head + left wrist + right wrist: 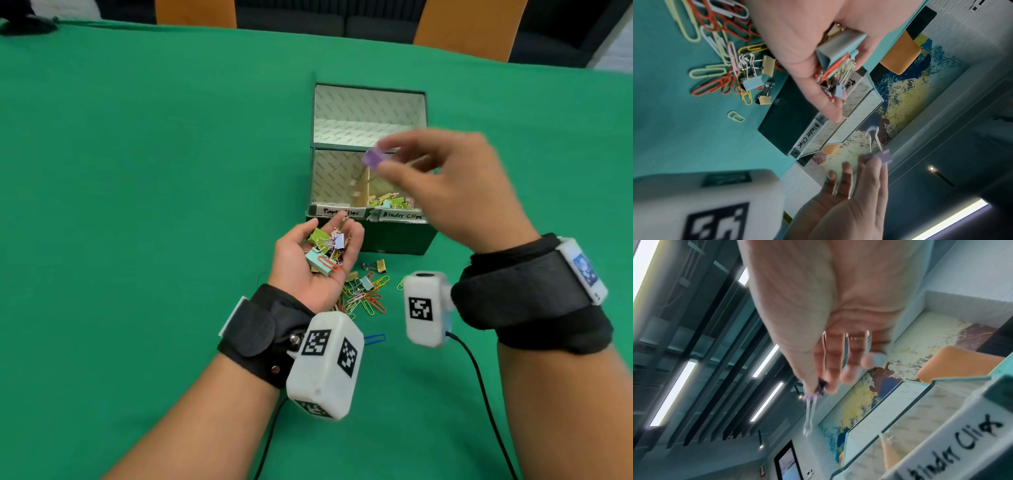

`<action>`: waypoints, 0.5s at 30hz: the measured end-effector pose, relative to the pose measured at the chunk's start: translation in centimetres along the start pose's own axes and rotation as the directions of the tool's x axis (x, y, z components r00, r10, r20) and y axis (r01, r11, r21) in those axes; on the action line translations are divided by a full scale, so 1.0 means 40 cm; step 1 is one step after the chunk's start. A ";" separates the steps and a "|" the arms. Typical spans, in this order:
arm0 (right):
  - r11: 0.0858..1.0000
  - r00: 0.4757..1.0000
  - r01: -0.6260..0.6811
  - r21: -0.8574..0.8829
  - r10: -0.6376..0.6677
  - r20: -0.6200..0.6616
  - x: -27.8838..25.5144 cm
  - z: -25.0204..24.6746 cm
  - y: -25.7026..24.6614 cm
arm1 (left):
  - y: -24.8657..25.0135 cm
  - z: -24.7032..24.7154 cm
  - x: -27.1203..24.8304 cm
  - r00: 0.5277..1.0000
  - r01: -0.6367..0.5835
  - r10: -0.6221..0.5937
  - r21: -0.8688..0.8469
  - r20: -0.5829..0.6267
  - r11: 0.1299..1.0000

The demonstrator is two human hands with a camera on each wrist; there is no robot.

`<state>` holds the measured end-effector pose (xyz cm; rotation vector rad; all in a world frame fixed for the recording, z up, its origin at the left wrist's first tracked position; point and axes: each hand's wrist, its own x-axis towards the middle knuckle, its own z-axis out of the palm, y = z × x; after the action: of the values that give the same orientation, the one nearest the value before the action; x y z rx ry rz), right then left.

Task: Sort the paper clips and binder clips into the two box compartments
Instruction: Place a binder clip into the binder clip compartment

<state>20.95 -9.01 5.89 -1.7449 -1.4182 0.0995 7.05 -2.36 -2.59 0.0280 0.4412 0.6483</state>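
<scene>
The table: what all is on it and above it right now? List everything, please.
Box: one, dark green, mid-table, two labelled compartments.
Binder clips in box: several, pastel, in the Binder Clips compartment.
Purple binder clip: one, pinched above the box.
Handful of clips: several, mixed colours, in the left palm.
Loose pile: many paper clips, a few binder clips, on the cloth before the box.
Blue paper clip: one, nearer the person.
Tablecloth: one, green.
Left hand: cupped, palm up.
Right hand: blurred, pinching the purple clip.
</scene>
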 end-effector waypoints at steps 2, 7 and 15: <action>1.000 0.977 -0.002 0.030 0.008 -0.214 0.011 -0.014 0.024 | -0.001 0.001 0.000 1.000 0.005 -0.005 0.005 -0.001 1.000; 0.993 0.943 -0.097 -0.072 0.069 -0.326 0.015 0.002 0.062 | -0.009 0.000 0.001 1.000 0.015 -0.015 0.027 -0.013 1.000; 0.895 0.969 -0.216 -0.390 0.246 0.029 0.003 0.011 0.082 | -0.010 -0.005 0.004 1.000 0.024 -0.023 0.041 -0.020 0.999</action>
<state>23.22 -8.61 3.54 -2.2561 -1.3428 0.0150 7.29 -2.61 -2.90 0.0553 0.4735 0.6170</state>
